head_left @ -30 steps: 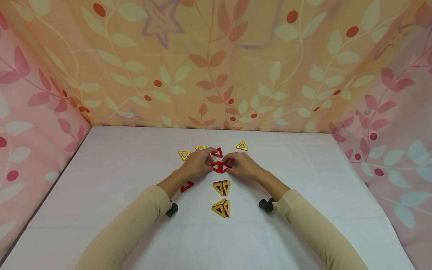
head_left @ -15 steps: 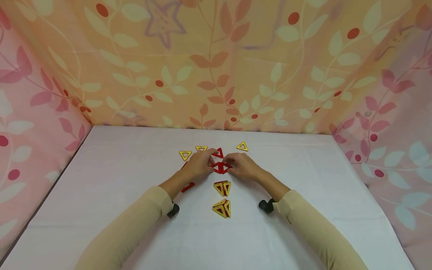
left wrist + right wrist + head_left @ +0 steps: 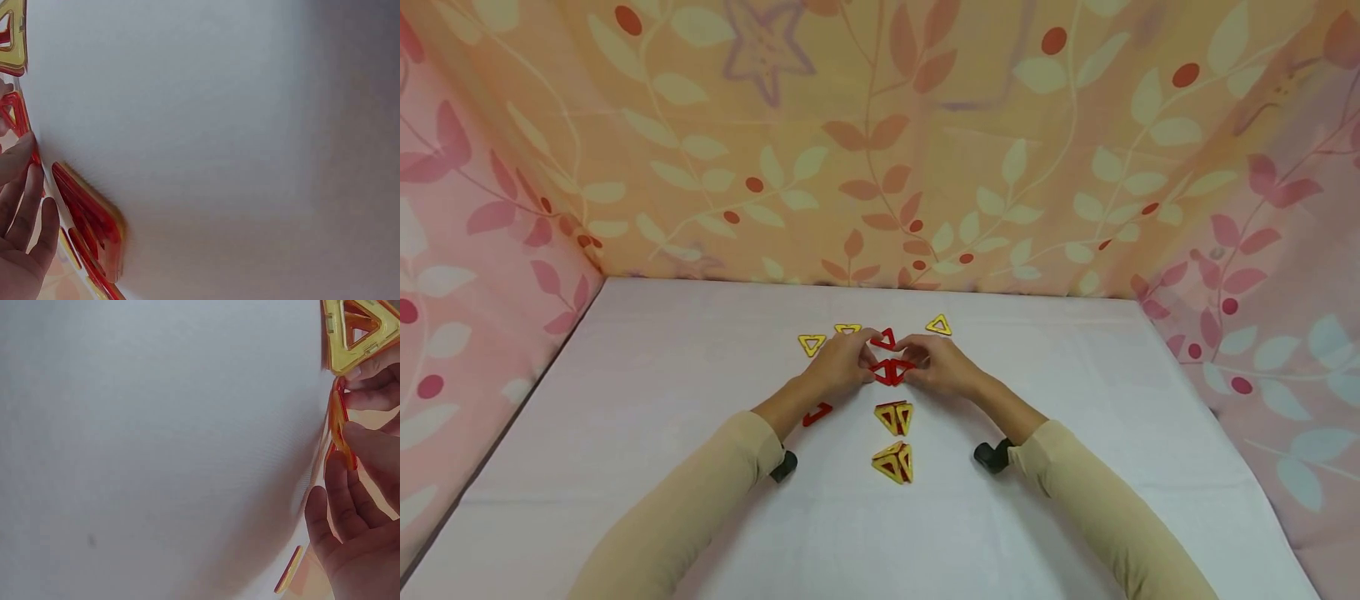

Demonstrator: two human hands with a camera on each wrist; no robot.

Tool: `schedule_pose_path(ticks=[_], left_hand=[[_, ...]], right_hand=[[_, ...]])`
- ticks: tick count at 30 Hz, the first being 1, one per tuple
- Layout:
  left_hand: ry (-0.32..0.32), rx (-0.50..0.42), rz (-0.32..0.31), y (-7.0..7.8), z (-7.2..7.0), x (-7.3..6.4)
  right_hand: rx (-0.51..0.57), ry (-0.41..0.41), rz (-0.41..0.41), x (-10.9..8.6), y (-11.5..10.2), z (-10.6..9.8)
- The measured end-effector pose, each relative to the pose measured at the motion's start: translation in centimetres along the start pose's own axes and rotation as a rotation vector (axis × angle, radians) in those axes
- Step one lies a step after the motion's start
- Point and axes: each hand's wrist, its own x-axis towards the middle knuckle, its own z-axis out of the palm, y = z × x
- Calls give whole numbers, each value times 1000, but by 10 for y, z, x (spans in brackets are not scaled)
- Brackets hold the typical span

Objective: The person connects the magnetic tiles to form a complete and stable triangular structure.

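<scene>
Two red triangular magnetic tiles stand edge to edge in the middle of the head view. My left hand pinches the left red tile at its outer corner, with thumb and fingertips on it. From the other side my right hand pinches the right red tile between thumb and finger. The right wrist view shows that tile nearly edge-on. Just beyond the hands lies another red triangular tile. Nearer to me stand two small yellow-and-red pyramids, the back one and the front one.
Yellow triangular tiles lie at the back: one at left, one partly behind my left hand, one at right. A red tile lies beside my left forearm. Patterned cloth walls off the white table.
My right hand's knuckles and index finger have lifted slightly while it keeps its pinch. The left hand and the two red tiles stay nearly in place.
</scene>
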Motion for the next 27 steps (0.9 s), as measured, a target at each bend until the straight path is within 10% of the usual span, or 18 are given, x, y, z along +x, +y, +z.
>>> schedule_pose_path(ticks=[27], left_hand=[[3, 9, 16, -2, -1, 0]], right_hand=[[13, -38, -5, 10, -6, 3]])
